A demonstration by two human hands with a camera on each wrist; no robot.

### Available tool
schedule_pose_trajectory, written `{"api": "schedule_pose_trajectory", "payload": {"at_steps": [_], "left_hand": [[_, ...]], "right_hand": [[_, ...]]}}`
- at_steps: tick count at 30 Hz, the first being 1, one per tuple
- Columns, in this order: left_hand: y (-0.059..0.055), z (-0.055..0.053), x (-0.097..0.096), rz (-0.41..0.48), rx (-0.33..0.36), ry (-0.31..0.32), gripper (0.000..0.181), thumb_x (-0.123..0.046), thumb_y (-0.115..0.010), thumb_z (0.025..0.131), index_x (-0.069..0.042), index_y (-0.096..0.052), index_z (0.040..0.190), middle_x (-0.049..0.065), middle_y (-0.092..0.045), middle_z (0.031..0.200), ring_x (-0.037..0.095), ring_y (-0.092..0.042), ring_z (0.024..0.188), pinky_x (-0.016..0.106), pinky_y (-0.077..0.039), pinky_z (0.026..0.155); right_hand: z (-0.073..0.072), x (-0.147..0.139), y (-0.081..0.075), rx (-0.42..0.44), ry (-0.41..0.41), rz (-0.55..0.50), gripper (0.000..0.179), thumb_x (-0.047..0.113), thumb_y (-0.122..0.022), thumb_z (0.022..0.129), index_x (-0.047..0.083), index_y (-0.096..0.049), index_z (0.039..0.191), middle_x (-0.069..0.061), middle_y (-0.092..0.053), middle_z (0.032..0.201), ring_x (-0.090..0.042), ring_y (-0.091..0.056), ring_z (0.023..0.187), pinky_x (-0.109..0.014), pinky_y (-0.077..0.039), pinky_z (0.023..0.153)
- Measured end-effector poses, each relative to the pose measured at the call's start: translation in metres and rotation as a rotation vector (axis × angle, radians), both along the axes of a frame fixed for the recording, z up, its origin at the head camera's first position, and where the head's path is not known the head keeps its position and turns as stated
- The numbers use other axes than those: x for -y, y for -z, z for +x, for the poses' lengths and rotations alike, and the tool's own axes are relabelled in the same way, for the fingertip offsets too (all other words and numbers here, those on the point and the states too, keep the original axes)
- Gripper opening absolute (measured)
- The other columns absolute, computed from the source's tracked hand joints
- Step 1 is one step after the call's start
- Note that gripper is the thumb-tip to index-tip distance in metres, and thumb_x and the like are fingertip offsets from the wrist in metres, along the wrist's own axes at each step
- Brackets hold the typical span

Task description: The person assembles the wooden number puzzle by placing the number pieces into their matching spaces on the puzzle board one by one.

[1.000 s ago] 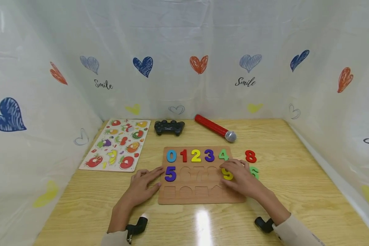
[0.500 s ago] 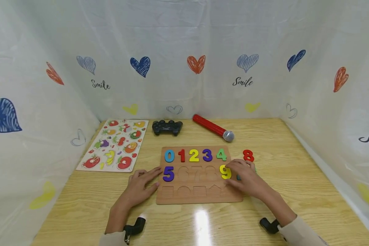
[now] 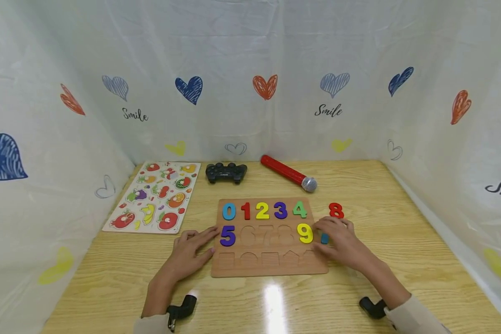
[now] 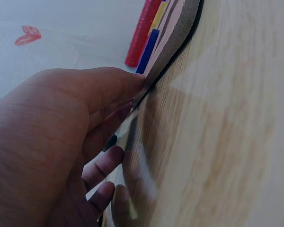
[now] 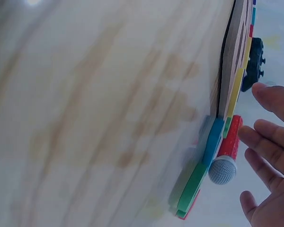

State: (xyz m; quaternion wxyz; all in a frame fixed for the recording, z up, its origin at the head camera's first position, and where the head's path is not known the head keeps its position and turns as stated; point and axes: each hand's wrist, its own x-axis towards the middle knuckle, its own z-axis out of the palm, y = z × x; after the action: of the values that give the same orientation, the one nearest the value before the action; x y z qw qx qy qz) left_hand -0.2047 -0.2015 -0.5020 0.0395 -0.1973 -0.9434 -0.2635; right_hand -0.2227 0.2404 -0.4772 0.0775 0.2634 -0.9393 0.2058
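Observation:
A wooden number board (image 3: 254, 248) lies on the table with the numbers 0 to 4 in its top row. A purple 5 (image 3: 228, 235) and a yellow 9 (image 3: 310, 233) stand at the two ends of the second row. My left hand (image 3: 188, 254) touches the board's left edge with its fingertips, fingers loosely bent. Just right of the board, my right hand (image 3: 342, 242) hovers with fingers spread and nothing between them. A blue piece (image 5: 212, 142) and a green number (image 5: 191, 187) lie under it, mostly hidden in the head view. Beyond it is a red 8 (image 3: 336, 210).
Behind the board lie a black game controller (image 3: 226, 172) and a red microphone (image 3: 288, 171). A fruit puzzle board (image 3: 152, 197) rests at the back left. White sheeting (image 3: 234, 55) printed with hearts encloses the table (image 3: 234, 306) at the back and sides.
My right hand has drawn off the yellow 9 and moved right, past the board's edge. The 9 now shows whole, and the blue piece is partly uncovered. My left hand has stayed at the edge.

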Motion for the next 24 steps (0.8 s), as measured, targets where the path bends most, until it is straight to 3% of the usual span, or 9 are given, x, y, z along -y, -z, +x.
{"api": "schedule_pose_trajectory", "payload": {"at_steps": [7,17,24], "left_hand": [[0.000,0.000,-0.001,0.002,0.004,-0.002,0.051,-0.033,-0.064,0.098,-0.023,-0.054,0.147,-0.004,-0.047,0.152,0.026,-0.040,0.110,0.054,-0.027,0.092],[-0.001,0.001,-0.001,0.002,-0.002,0.001,0.051,-0.033,-0.064,0.098,-0.022,-0.055,0.146,-0.003,-0.048,0.152,0.027,-0.041,0.112,0.053,-0.027,0.090],[-0.002,0.001,-0.001,0.000,0.007,-0.001,0.051,-0.034,-0.064,0.098,-0.023,-0.054,0.147,-0.005,-0.048,0.152,0.025,-0.041,0.111,0.053,-0.027,0.091]], "right_hand": [[0.001,-0.008,0.001,-0.028,0.006,0.010,0.042,0.022,-0.082,0.085,0.006,-0.067,0.121,-0.007,-0.067,0.118,-0.034,-0.047,0.124,-0.063,-0.021,0.098],[0.003,-0.019,0.003,0.012,0.031,0.008,0.044,0.021,-0.081,0.086,0.005,-0.067,0.124,-0.008,-0.066,0.121,-0.037,-0.045,0.128,-0.064,-0.021,0.097],[0.000,-0.026,0.003,-0.021,0.063,0.014,0.045,0.019,-0.083,0.083,0.004,-0.067,0.123,-0.011,-0.067,0.122,-0.037,-0.047,0.125,-0.065,-0.020,0.097]]}}
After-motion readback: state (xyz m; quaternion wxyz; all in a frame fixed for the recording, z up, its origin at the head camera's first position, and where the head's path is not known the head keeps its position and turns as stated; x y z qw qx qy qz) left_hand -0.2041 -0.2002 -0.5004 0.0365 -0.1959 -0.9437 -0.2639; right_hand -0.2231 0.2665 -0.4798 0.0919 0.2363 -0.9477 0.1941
